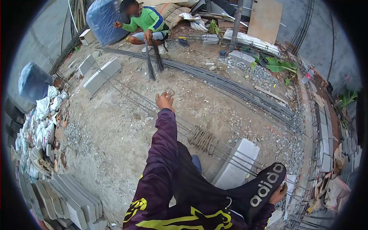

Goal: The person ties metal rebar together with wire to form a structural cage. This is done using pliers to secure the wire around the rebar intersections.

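Note:
My left hand (165,101) reaches forward over the long thin rebar rods, its fingers spread around or just beside a small bent wire piece (171,92); whether it touches this piece is unclear. Bunched square stirrups (202,138) sit on the rods, right of my left sleeve. My right hand (278,194) lies by my right knee, partly hidden by the trouser leg. A pale block (237,164) stands under the rods near that knee. Across the ground a co-worker (148,23) in a green top squats, holding dark bundles of thin wire (154,61).
A pile of long steel bars (230,88) runs diagonally across the ground. Pale blocks (102,75) support the rods' far end. Stacked slabs (73,199) and white sacks (44,115) line the left. Gravel and a rebar cage (312,119) lie right.

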Demonstrator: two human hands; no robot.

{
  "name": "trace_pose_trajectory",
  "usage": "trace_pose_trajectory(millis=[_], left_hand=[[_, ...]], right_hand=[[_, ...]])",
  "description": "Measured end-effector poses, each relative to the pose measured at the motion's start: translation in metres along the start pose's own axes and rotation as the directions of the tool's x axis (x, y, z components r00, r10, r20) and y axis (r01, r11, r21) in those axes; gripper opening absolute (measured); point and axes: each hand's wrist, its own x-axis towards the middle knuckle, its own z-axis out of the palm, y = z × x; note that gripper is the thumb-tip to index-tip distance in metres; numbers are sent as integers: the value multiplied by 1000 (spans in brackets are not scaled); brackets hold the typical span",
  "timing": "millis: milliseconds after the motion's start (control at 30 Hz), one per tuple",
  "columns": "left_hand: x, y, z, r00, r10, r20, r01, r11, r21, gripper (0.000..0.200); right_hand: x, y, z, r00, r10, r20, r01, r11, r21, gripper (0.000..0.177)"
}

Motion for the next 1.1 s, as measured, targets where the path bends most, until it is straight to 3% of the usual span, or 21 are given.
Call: trace_pose_trajectory(millis=[67,133,200,267,500,600,833,1000,1100], left_hand=[[8,2,6,997,-7,-71,14,995,101,72],[49,-7,1,935,335,-115,-290,911,294,69],[62,26,0,794,601,-93,-437,671,599,71],[91,61,-8,699,715,5,-509,493,706,74],[152,164,1,615,766,187,-590,290,753,102],[168,190,20,659,724,204,-590,330,737,108],[167,212,74,602,731,322,-677,253,691,116],[171,216,102,608,723,327,-630,190,753,127],[176,206,103,645,705,295,-601,229,766,126]], right_hand=[[4,6,-1,1000,-17,-7,17,1000,-9,45],[4,5,-7,1000,-10,-25,9,999,-42,44],[-3,-20,-15,998,17,-55,-22,996,-87,43],[4,-5,-24,999,-7,-52,2,994,-109,42],[32,-13,-27,991,-85,-105,65,981,-183,41],[35,-32,-23,992,-102,-76,79,962,-261,40],[35,-37,-21,983,-164,-81,130,938,-321,38],[29,-57,-21,976,-201,-89,151,908,-391,36],[28,-56,-22,977,-183,-112,130,919,-371,36]])
